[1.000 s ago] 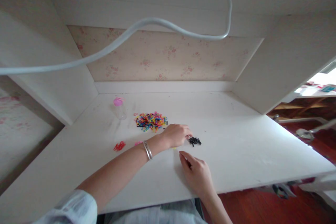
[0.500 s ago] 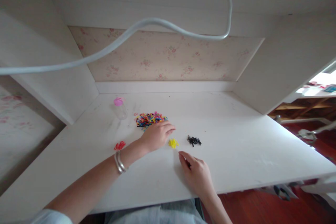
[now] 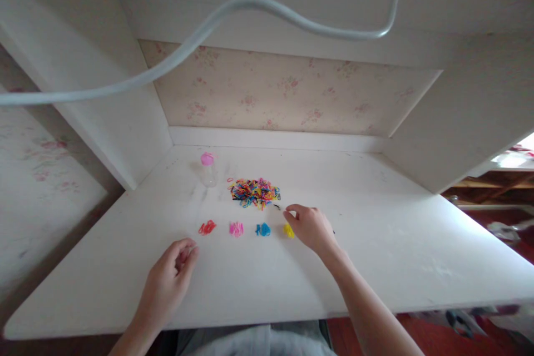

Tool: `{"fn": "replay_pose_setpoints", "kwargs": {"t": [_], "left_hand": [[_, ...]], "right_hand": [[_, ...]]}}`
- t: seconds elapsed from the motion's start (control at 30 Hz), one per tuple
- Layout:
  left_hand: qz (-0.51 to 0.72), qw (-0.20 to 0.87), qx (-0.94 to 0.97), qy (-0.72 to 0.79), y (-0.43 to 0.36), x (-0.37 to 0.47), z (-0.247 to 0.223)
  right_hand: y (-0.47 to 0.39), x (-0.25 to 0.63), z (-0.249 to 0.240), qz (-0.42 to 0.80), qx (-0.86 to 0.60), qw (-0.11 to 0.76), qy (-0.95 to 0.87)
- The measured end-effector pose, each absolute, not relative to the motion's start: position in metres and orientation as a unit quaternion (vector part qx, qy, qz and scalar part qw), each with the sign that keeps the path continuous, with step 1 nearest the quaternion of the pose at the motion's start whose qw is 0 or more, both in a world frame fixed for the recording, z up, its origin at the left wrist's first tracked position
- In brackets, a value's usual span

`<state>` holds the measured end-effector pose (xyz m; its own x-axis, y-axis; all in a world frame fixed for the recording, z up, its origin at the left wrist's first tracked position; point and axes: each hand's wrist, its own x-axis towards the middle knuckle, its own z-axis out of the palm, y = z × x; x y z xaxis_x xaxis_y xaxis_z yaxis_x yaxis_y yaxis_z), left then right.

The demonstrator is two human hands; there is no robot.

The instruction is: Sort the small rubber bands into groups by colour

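A mixed pile of small coloured bands [image 3: 255, 193] lies mid-table. In front of it, in a row, are small piles of red bands [image 3: 207, 227], pink bands [image 3: 236, 228], blue bands [image 3: 263, 229] and yellow bands [image 3: 288, 230]. My right hand [image 3: 311, 227] is over the yellow pile's right side, thumb and forefinger curved close together near a loose black band [image 3: 277, 207]; whether it pinches anything is too small to tell. It hides most of the black pile. My left hand [image 3: 170, 272] hovers at the front left, fingers curled with a gap at the thumb, nothing visible in it.
A clear jar with a pink lid [image 3: 207, 159] stands at the back left of the white table [image 3: 375, 245]. A pale cable [image 3: 250, 3] crosses the upper view. Side panels and a flowered back wall enclose the table.
My left hand has drawn back from the mixed pile to the front left, uncovering the pink and blue piles. My right hand has moved forward past the yellow pile. The view has shifted.
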<state>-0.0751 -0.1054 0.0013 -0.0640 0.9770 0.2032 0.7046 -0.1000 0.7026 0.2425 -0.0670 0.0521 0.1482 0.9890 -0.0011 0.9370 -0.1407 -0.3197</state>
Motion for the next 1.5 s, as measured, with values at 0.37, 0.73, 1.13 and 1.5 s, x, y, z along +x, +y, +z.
{"fn": "replay_pose_setpoints", "kwargs": {"t": [0.37, 0.73, 1.13, 1.5], "left_hand": [[0.351, 0.255, 0.64, 0.635, -0.099, -0.076, -0.002], [0.344, 0.25, 0.654, 0.626, -0.1, -0.072, 0.002], [0.352, 0.23, 0.665, 0.617, -0.1, -0.07, 0.0], [0.242, 0.143, 0.788, 0.547, -0.065, -0.021, 0.04]], "right_hand": [[-0.018, 0.221, 0.04, 0.073, -0.745, -0.009, -0.663], [-0.061, 0.272, 0.053, 0.04, -0.786, 0.061, -0.614], [-0.097, 0.307, 0.037, 0.027, -0.805, 0.059, -0.59], [-0.139, 0.274, 0.012, 0.155, -0.758, 0.29, -0.563]]}}
